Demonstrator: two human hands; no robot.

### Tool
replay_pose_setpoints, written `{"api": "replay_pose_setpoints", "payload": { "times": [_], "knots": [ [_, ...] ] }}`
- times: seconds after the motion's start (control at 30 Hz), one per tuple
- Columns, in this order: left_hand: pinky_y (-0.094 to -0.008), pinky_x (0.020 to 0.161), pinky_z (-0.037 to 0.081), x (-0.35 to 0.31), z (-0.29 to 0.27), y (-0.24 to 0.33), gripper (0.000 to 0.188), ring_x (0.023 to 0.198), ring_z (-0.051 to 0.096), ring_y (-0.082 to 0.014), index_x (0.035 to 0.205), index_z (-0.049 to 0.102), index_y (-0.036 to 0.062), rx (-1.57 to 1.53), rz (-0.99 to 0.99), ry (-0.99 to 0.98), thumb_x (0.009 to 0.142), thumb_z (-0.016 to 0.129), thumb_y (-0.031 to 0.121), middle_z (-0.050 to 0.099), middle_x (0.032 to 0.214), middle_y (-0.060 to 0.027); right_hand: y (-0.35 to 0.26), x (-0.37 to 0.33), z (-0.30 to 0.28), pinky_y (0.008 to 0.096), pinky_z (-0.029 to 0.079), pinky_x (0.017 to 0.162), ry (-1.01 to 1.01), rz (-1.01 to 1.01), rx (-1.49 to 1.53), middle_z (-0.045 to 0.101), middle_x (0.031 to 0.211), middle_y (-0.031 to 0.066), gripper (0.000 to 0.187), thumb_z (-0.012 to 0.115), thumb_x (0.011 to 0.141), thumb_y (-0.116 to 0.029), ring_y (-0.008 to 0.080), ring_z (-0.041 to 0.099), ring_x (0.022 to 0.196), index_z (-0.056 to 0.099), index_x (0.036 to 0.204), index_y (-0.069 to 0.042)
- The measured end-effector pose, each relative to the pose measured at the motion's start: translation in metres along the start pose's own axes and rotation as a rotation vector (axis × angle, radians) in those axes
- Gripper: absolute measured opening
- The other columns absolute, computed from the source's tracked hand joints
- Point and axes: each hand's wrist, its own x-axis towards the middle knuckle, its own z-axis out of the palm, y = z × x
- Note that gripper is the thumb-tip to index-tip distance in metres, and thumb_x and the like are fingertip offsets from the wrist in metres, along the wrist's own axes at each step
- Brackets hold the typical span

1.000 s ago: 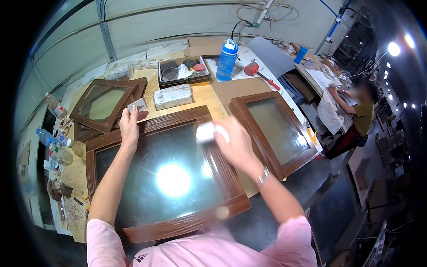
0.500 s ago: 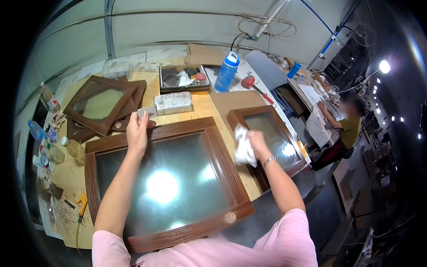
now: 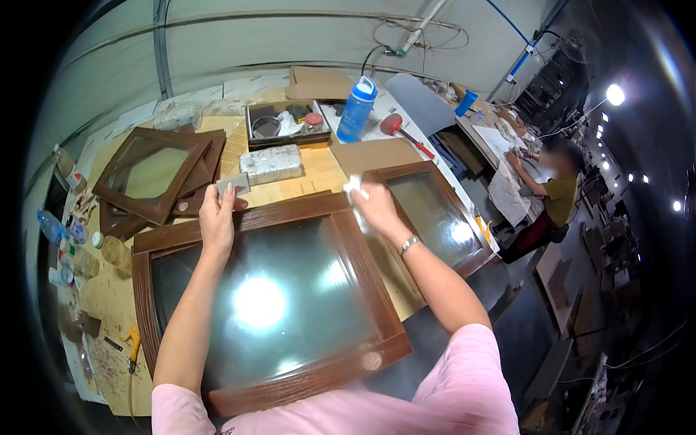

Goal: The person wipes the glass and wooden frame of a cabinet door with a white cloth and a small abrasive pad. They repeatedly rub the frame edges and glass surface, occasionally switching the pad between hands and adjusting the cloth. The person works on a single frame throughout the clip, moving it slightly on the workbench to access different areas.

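Observation:
A brown wood-framed glass door panel (image 3: 371, 279) lies before me, a bright light reflected in its pane. My left hand (image 3: 217, 223), by the panel's far edge, is closed on a small flat grey pad (image 3: 238, 183); its exact kind is unclear. My right hand (image 3: 378, 208) grips a crumpled white cloth (image 3: 354, 190) near the panel's far right corner, and the fingers partly cover it. A smaller glass-paned door (image 3: 470, 262) lies to the right, partly behind my right forearm.
More glazed frames (image 3: 107, 190) are stacked at the left, beside several bottles (image 3: 114, 251) and a yellow air gun (image 3: 133, 339). Behind are a white-wrapped block (image 3: 271, 165), a tray of small items (image 3: 254, 138), a blue bottle (image 3: 354, 116) and a red mallet (image 3: 392, 125). A co-worker (image 3: 557, 190) sits at the right.
My right hand has moved left with the cloth, from over the smaller door to the large panel's far right corner. My left hand still holds the grey pad in about the same place.

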Motion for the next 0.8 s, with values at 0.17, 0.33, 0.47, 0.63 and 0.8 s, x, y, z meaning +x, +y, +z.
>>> {"api": "replay_pose_setpoints", "payload": {
  "times": [0.17,0.33,0.47,0.63,0.8],
  "knots": [
    [-0.0285,0.075,0.049,0.0,-0.003,-0.001,0.036,0.079,0.068,-0.0137,0.1,0.058,0.0015,0.013,-0.016,0.011,0.102,0.054,0.037,0.071,0.084,-0.0093,-0.033,0.021,0.025,0.0505,0.051,0.081,0.127,-0.042,-0.339,0.069,0.09,0.0245,0.036,0.05,0.095,-0.031,0.0418,0.067,0.09,0.072,0.089,-0.003],
    [-0.0291,0.072,0.049,0.001,0.0,-0.004,0.035,0.077,0.069,-0.0144,0.096,0.056,0.0018,0.009,-0.014,0.013,0.101,0.055,0.037,0.07,0.078,-0.009,0.018,-0.009,-0.025,0.0416,0.055,0.071,0.051,0.158,-0.264,0.071,0.083,0.0206,0.029,0.053,0.093,-0.02,0.0329,0.071,0.077,0.071,0.09,0.002],
    [-0.0293,0.07,0.048,-0.001,0.003,-0.002,0.034,0.076,0.069,-0.0148,0.096,0.056,0.0022,0.031,-0.025,0.015,0.101,0.056,0.036,0.069,0.076,-0.009,0.021,0.0,-0.031,0.0291,0.051,0.059,0.058,0.092,0.679,0.07,0.081,0.0081,0.021,0.055,0.092,-0.012,0.0146,0.067,0.07,0.068,0.092,0.004],
    [-0.029,0.071,0.048,0.003,-0.001,-0.001,0.035,0.076,0.068,-0.0136,0.098,0.059,0.0029,0.094,-0.021,0.025,0.101,0.056,0.038,0.07,0.077,-0.008,-0.025,0.009,0.027,0.0529,0.05,0.086,-0.019,0.073,-0.271,0.067,0.097,0.0301,0.036,0.058,0.094,-0.031,0.0464,0.065,0.097,0.071,0.096,0.003],
    [-0.0293,0.072,0.048,0.011,-0.001,-0.004,0.037,0.075,0.067,-0.0134,0.1,0.06,0.0026,0.12,-0.001,0.023,0.101,0.055,0.039,0.07,0.078,-0.0073,-0.029,0.01,0.015,0.0512,0.052,0.082,-0.06,0.03,-0.363,0.068,0.095,0.0293,0.038,0.057,0.094,-0.03,0.0448,0.066,0.094,0.07,0.096,0.005]
  ]
}}
